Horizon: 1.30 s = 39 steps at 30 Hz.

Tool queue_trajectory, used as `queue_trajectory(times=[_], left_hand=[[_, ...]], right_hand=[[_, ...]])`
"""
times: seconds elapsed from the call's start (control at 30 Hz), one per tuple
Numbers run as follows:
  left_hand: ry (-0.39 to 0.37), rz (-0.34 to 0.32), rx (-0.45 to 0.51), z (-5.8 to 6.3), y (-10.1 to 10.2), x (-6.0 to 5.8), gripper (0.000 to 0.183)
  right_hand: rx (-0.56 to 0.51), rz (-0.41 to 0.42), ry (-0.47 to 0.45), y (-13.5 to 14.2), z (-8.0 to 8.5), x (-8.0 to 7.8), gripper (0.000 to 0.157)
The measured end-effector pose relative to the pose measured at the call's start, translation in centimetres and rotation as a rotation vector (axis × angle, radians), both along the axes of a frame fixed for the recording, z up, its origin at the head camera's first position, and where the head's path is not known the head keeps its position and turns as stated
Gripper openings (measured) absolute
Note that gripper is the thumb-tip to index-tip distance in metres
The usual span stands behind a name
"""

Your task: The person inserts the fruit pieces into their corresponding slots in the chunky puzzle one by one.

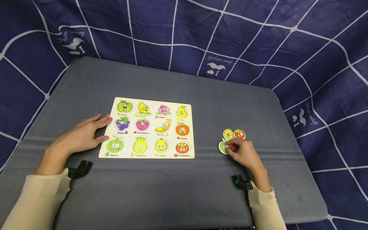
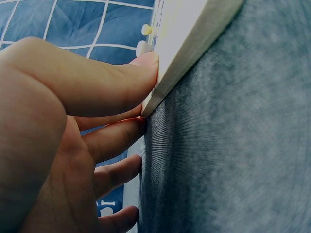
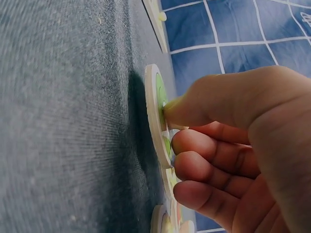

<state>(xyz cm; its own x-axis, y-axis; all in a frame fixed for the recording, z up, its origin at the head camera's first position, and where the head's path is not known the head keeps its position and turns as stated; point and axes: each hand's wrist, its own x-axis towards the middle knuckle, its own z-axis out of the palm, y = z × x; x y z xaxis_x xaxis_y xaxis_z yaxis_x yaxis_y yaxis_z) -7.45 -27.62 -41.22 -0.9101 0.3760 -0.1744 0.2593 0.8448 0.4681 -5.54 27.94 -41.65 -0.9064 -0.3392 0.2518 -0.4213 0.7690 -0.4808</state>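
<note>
A wooden fruit puzzle board (image 1: 152, 135) lies flat on the grey table. My left hand (image 1: 86, 135) rests at its left edge, fingers extended; in the left wrist view the thumb (image 2: 112, 90) presses against the board's edge. To the right of the board, my right hand (image 1: 242, 153) pinches a round green melon piece (image 1: 222, 147) from above. Seen from the right wrist, that melon piece (image 3: 154, 116) has a dark shadow beside it on the cloth. Next to it lie a yellow lemon piece (image 1: 228, 134) and a red-orange persimmon piece (image 1: 240, 134). Fingers hide part of the melon piece.
Knobbed fruit pieces such as the apple (image 1: 124, 106) and orange (image 1: 182, 129) sit in the board's upper two rows. The bottom-row pictures, including the pineapple (image 1: 140, 145), show no knobs. A blue checked cloth (image 1: 155, 32) hangs behind the grey table (image 1: 161, 191).
</note>
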Motion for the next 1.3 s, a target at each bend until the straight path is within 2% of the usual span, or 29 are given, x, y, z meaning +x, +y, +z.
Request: queue_trajectory(times=[0.43, 0.57, 0.9, 1.3], left_hand=[[-0.007, 0.008, -0.001, 0.2, 0.1, 0.1, 0.074], [-0.010, 0.009, 0.001, 0.1, 0.0, 0.1, 0.074], [-0.009, 0.002, 0.007, 0.2, 0.0, 0.0, 0.075], [-0.014, 0.010, -0.001, 0.1, 0.0, 0.1, 0.076]], right_hand=[[-0.055, 0.113, 0.002, -2.0, 0.4, -0.8, 0.005], [-0.076, 0.149, -0.008, -2.8, 0.3, -0.9, 0.009], [-0.089, 0.237, 0.021, -4.5, -0.1, -1.4, 0.003], [-0.078, 0.320, -0.003, -6.9, 0.1, -2.0, 0.007]])
